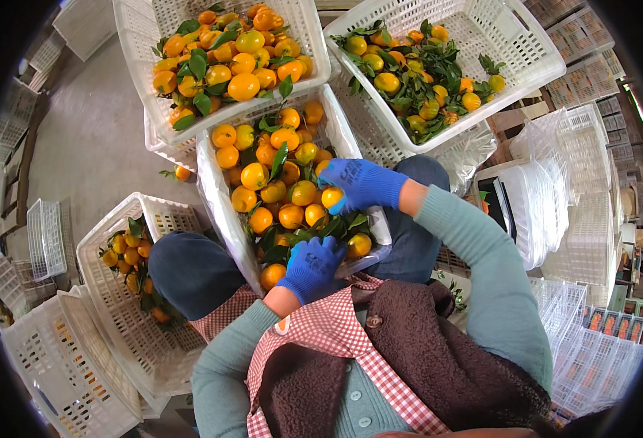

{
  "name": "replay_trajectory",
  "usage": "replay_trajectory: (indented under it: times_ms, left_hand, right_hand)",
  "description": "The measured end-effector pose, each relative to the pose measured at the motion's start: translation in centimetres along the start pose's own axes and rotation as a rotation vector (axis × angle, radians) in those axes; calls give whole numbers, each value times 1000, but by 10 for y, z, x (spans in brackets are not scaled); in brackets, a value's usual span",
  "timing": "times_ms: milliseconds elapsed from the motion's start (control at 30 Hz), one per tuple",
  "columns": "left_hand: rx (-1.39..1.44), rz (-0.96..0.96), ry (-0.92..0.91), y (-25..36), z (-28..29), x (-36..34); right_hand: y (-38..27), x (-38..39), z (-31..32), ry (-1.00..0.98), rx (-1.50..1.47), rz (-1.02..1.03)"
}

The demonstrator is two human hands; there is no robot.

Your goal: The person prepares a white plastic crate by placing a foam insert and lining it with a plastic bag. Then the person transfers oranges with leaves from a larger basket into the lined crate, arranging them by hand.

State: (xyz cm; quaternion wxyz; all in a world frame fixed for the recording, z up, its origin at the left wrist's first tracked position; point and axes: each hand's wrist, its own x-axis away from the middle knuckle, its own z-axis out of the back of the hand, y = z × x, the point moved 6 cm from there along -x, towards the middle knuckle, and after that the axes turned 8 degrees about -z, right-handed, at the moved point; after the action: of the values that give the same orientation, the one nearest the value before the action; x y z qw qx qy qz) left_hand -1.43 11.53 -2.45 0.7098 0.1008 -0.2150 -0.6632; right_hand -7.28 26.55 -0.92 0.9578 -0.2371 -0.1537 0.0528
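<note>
A white crate lined with clear plastic (217, 191) stands between my knees, filled with mandarin oranges (291, 216) and green leaves. My right hand (361, 185), in a blue knit glove, comes in from the crate's right side. Its fingers and thumb are bent around a mandarin orange (331, 197) near that edge. At the near end, my left hand (311, 269), gloved the same way, has its fingers curled down by green leaves (320, 231). What those fingers hold, if anything, is hidden. One mandarin orange (273, 275) lies just left of the left hand.
Beyond stands a crate (140, 44) heaped with mandarin oranges; another crate (533, 69) at the far right holds leafier fruit. On the left, a crate (91, 252) contains more fruit, beside an outer white crate (58, 358). Clear plastic containers (537, 212) are stacked right of my knee.
</note>
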Motion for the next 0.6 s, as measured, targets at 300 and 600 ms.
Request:
replay_trajectory:
  times_ms: [300, 600]
  left_hand:
    - [-18, -15, 32, -1, -11, 6]
    - [113, -5, 290, -4, -25, 48]
  right_hand:
    - [11, 10, -20, 115, 185, -92]
    - [-13, -17, -35, -284, -97, 108]
